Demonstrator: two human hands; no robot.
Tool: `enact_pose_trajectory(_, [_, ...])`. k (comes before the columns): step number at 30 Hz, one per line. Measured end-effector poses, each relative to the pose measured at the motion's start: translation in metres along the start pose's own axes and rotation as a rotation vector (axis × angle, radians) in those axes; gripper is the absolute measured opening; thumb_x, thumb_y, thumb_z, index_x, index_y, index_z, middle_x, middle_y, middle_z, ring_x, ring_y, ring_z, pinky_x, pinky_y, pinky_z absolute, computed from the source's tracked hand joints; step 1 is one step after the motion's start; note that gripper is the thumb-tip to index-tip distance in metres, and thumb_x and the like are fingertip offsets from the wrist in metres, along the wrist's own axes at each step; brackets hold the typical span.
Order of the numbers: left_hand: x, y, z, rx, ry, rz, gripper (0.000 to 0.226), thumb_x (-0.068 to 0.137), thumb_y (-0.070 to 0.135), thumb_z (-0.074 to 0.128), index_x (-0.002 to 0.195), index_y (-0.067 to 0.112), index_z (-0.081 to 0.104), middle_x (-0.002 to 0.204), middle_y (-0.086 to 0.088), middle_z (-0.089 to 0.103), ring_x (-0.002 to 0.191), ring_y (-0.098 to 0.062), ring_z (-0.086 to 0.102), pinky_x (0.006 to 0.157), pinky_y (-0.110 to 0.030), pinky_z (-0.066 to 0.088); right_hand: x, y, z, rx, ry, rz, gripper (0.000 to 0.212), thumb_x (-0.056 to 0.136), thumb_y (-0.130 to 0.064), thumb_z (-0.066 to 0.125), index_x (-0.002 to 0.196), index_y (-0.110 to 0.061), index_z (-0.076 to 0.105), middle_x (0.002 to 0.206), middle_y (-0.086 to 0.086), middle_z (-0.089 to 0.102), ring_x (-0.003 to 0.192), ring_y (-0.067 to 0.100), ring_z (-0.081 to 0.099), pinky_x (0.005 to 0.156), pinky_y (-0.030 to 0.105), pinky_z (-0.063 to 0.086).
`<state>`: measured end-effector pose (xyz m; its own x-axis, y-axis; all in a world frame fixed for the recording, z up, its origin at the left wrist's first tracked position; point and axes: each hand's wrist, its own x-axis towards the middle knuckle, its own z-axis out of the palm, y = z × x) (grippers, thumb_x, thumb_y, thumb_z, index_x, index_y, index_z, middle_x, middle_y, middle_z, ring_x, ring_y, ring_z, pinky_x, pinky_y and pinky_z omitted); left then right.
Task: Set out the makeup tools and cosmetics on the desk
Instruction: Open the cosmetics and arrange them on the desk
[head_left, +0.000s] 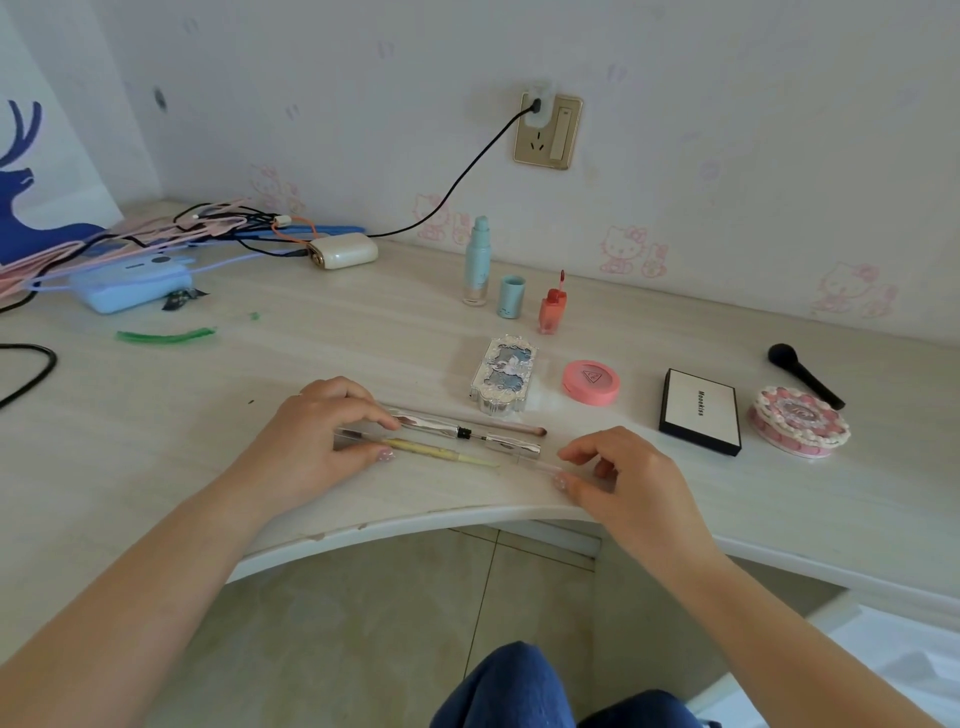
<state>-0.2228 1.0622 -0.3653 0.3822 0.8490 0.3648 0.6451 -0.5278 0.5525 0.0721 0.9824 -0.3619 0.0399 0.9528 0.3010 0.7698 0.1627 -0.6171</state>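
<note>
my left hand (317, 441) pins the pencils (441, 451) flat under curled fingers, right hand (618, 475) pinches a clear brush handle (540, 466) at their far end to line them up

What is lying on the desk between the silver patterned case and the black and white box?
In the head view, one round pink compact lies between the silver patterned case and the black and white box.
</note>
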Motion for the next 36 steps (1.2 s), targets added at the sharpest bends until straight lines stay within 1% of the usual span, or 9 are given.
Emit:
enact_pose_trajectory(5, [-0.001,0.006,-0.003,-0.022,0.021,-0.022,0.040,0.071,0.021,0.079,0.091,0.052,0.062,0.101,0.018,0.056,0.097,0.003,0.052,0.079,-0.002,0.035,0.000,0.001,0.000,0.049,0.029,-0.008,0.028,0.076,-0.019,0.075,0.081,-0.042,0.058,0.083,-0.017,0.058,0.083,0.002,0.051,0.067,0.009,0.041])
enact_pose_trajectory(11, [0.001,0.023,0.002,-0.137,0.087,-0.040,0.031,0.074,0.011,0.076,0.099,0.027,0.069,0.103,0.014,0.056,0.094,0.001,0.056,0.079,-0.001,0.038,0.001,0.000,-0.001,0.120,0.047,0.037,0.023,0.078,-0.019,0.073,0.080,-0.038,0.061,0.084,-0.016,0.060,0.080,-0.003,0.051,0.067,0.004,0.038])
enact_pose_trajectory(14, [0.005,0.032,0.006,-0.164,0.075,-0.034,0.028,0.075,0.012,0.075,0.096,0.030,0.069,0.088,0.010,0.062,0.093,-0.002,0.058,0.079,-0.002,0.039,0.002,-0.002,-0.006,0.249,0.036,0.138,0.016,0.081,-0.022,0.071,0.082,-0.036,0.065,0.083,-0.014,0.062,0.070,-0.006,0.052,0.063,0.005,0.039])
enact_pose_trajectory(17, [0.024,0.054,0.009,-0.218,0.063,-0.012,0.027,0.077,0.014,0.074,0.094,0.034,0.068,0.094,0.012,0.062,0.089,-0.004,0.058,0.077,-0.003,0.035,0.006,0.003,-0.025,0.317,0.083,0.199,0.010,0.082,-0.024,0.070,0.084,-0.034,0.067,0.085,-0.014,0.065,0.069,-0.007,0.055,0.061,0.005,0.041])
enact_pose_trajectory(25, [0.122,0.152,0.057,-0.321,-0.120,0.126,0.021,0.080,0.010,0.070,0.097,0.023,0.069,0.090,0.009,0.065,0.083,0.003,0.057,0.072,0.000,0.036,0.026,0.070,-0.130,0.259,0.322,0.277,0.012,0.085,-0.016,0.066,0.084,-0.028,0.066,0.080,-0.011,0.065,0.071,0.004,0.059,0.058,0.007,0.041])
enact_pose_trajectory(28, [0.158,0.188,0.095,-0.371,-0.205,0.133,0.019,0.080,0.011,0.071,0.096,0.020,0.069,0.086,0.011,0.064,0.074,0.008,0.054,0.069,0.000,0.038,0.032,0.109,-0.164,0.152,0.378,0.323,0.013,0.085,-0.017,0.067,0.083,-0.029,0.066,0.081,-0.015,0.065,0.078,-0.001,0.058,0.061,0.005,0.039])
enact_pose_trajectory(31, [0.193,0.213,0.138,-0.354,-0.303,0.133,0.019,0.081,0.013,0.069,0.098,0.021,0.069,0.091,0.006,0.066,0.076,0.001,0.057,0.071,-0.006,0.040,0.037,0.149,-0.188,0.079,0.376,0.383,0.007,0.085,-0.022,0.067,0.086,-0.029,0.066,0.087,-0.013,0.067,0.081,-0.002,0.058,0.067,0.018,0.042])
enact_pose_trajectory(34, [0.222,0.231,0.176,-0.322,-0.386,0.098,0.018,0.081,0.017,0.069,0.098,0.021,0.069,0.087,0.009,0.064,0.085,-0.010,0.059,0.079,-0.019,0.044,0.046,0.175,-0.198,0.009,0.337,0.416,0.006,0.085,-0.027,0.066,0.091,-0.030,0.066,0.093,-0.011,0.067,0.085,0.004,0.059,0.070,0.020,0.041])
enact_pose_trajectory(36, [0.239,0.240,0.201,-0.299,-0.414,0.068,0.020,0.081,0.020,0.070,0.101,0.020,0.068,0.080,0.013,0.060,0.082,-0.009,0.057,0.076,-0.019,0.044,0.055,0.188,-0.200,-0.050,0.302,0.440,0.012,0.086,-0.029,0.065,0.097,-0.029,0.068,0.096,-0.011,0.065,0.087,0.007,0.059,0.073,0.022,0.041])
